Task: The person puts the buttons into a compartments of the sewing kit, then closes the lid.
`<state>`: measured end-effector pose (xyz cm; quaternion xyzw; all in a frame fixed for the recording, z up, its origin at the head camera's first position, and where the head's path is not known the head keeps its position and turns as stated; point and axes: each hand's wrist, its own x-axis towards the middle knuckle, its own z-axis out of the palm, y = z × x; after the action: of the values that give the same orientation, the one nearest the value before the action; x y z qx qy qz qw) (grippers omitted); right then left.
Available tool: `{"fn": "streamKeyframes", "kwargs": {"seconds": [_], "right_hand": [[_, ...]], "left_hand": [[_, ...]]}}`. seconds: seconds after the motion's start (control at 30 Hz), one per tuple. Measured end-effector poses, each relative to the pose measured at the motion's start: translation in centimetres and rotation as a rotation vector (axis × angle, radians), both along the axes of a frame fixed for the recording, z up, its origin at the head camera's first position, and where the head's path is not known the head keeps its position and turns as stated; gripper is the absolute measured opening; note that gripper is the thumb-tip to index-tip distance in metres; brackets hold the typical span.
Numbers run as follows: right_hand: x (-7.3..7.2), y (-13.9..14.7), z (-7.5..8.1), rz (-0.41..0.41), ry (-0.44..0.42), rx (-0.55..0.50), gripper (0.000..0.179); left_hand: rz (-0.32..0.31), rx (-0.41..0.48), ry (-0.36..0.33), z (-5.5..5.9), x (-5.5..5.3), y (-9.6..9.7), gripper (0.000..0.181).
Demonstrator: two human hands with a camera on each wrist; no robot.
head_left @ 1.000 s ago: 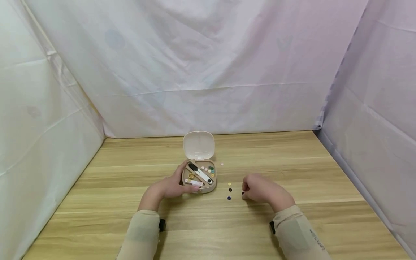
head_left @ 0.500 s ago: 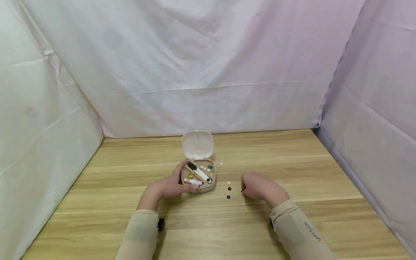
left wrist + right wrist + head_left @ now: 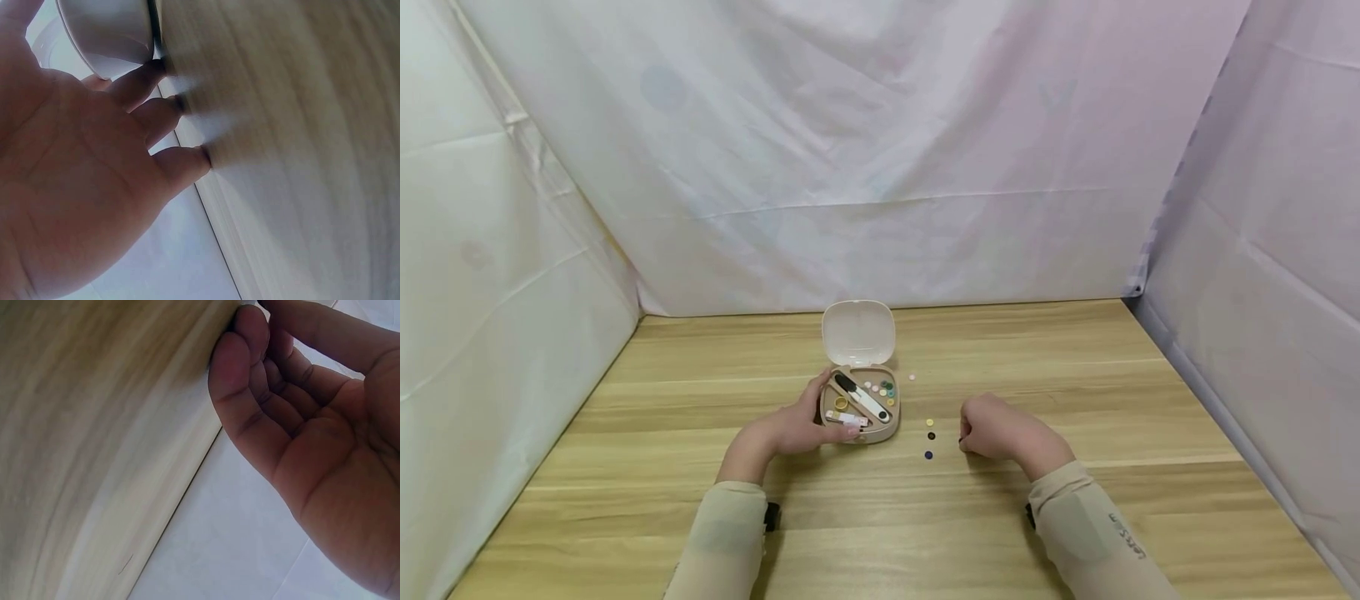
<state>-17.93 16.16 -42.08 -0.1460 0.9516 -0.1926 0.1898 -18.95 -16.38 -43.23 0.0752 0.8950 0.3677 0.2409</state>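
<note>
An open sewing kit box [image 3: 887, 432] stands on the table with its lid raised. My left hand [image 3: 797, 427] grips its left side, thumb along the front and a finger at the back corner. In the left wrist view, the other fingers of the left hand [image 3: 94, 156] are spread with tips on the table. Inside lie white-handled thread snips [image 3: 868, 404], a gold ring-shaped piece [image 3: 841, 403] and several coloured buttons [image 3: 883, 392]. To the right, my right hand [image 3: 1000, 429] pinches a small dark button [image 3: 961, 440] at the table, mostly hidden by the fingers.
Between the box and the right hand lie a yellow button [image 3: 929, 422], a black button [image 3: 932, 436] and a dark blue button [image 3: 928, 455]. A pale pink button [image 3: 912, 377] lies near the box's back right. White curtains [image 3: 865, 167] enclose the wooden table [image 3: 700, 350].
The right hand's fingers have closed further over the dark button, which showed more a second ago. My left hand and the box stay in place.
</note>
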Motion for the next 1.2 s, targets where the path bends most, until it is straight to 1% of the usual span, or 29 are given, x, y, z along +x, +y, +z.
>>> {"fn": "streamKeyframes", "kwargs": {"seconds": [0.3,0.6,0.73,0.83,0.9,1.0,1.2], "right_hand": [[0.0,0.4,-0.2,0.007,0.003,-0.021,0.021],[-0.1,0.6,-0.2,0.018,0.002,-0.038,0.021],[-0.7,0.6,-0.2,0.024,-0.04,-0.043,0.019],[-1.3,0.4,0.0,0.03,-0.082,-0.042,0.019],[-1.6,0.4,0.3,0.045,-0.094,-0.038,0.02],[-2.0,0.2,0.7,0.07,-0.081,-0.042,0.022],[-3.3,-1.1,1.6,0.152,-0.011,-0.051,0.019]], "left_hand": [[-0.009,-0.017,0.003,0.0,-0.1,0.1,0.126],[0.0,0.002,-0.006,-0.1,-0.2,0.1,0.121],[0.005,-0.001,-0.001,-0.2,-0.3,0.0,0.123],[0.001,-0.003,-0.001,-0.2,-0.3,0.0,0.123],[0.002,0.002,-0.009,-0.2,-0.3,0.0,0.123],[0.006,0.002,-0.013,-0.2,-0.2,0.0,0.122],[0.018,-0.004,0.0,-0.2,-0.1,0.0,0.119]]}}
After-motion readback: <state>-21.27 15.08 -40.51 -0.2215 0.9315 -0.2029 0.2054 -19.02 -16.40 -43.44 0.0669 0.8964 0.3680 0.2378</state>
